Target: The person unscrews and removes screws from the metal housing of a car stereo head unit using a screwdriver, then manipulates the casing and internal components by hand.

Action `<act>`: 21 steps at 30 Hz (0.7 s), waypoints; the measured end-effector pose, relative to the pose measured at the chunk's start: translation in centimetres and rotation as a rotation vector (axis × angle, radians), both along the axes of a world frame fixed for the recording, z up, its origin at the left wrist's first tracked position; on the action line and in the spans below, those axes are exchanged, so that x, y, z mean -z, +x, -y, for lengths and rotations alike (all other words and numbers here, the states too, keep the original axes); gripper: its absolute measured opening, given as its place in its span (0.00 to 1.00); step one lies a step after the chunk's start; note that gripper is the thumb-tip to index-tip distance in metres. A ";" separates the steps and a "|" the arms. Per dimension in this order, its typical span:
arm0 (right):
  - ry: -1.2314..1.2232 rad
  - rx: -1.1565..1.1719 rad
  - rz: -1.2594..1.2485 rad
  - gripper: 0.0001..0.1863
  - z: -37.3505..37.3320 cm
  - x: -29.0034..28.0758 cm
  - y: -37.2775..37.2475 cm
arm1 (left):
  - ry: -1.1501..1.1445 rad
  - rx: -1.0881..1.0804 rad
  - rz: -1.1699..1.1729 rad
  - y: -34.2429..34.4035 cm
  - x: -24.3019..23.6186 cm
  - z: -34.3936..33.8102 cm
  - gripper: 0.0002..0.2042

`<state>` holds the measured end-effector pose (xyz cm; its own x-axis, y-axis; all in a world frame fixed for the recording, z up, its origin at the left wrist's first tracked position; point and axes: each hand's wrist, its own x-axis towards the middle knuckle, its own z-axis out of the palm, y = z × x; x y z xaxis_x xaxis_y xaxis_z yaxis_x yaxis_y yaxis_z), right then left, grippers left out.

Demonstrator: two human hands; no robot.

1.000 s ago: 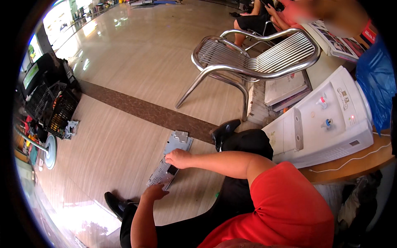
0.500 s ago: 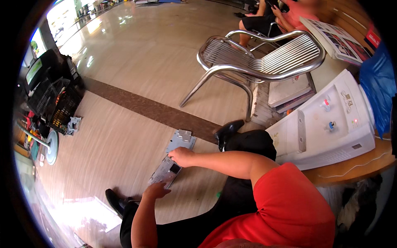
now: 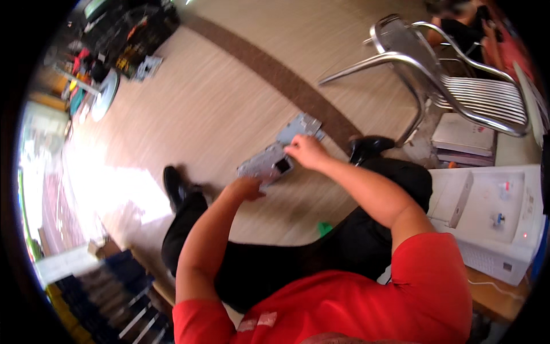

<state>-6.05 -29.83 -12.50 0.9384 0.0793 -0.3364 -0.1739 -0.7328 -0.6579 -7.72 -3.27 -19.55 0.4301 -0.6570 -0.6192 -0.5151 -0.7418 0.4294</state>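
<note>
A grey metal unit (image 3: 260,166), with a perforated casing and a dark square, lies on the floor between my spread legs. A flat plate (image 3: 298,123) with a smaller piece on top adjoins its far right end. My right hand (image 3: 306,152) is closed at the casing's upper right corner, fingertips pinched on its edge near the junction with the plate. My left hand (image 3: 246,188) is at the casing's near left end, its fingers bent down and blurred; I cannot tell whether they grip it. A small green object (image 3: 323,228) lies on the floor beside my leg.
A steel chair (image 3: 481,106) stands at upper right, a seated person (image 3: 458,31) behind it. A white water dispenser (image 3: 487,223) is beside my right leg, near stacked books (image 3: 461,137). Black crates (image 3: 137,49) and a round-based stand (image 3: 103,100) sit at upper left. Bright glare covers the left floor.
The view has turned and tilted down, showing more of my lap and clutter at lower left. My hands stay at the metal unit with little visible change in their grip.
</note>
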 end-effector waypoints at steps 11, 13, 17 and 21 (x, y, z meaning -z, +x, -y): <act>-0.015 -0.182 0.243 0.11 0.5 0.0 -0.2 | 0.096 -0.057 -0.054 0.0 -3.6 1.3 0.26; 0.020 -0.202 0.221 0.11 0.2 -0.8 -0.1 | 0.102 -0.074 -0.050 -0.2 -3.2 1.1 0.26; 0.005 -0.146 0.233 0.12 0.5 -0.5 -0.1 | 0.138 -0.097 -0.034 0.0 -2.9 1.6 0.23; -0.072 -0.128 0.102 0.12 -0.1 -1.7 0.2 | 0.140 -0.096 -0.033 -0.2 -2.9 1.4 0.23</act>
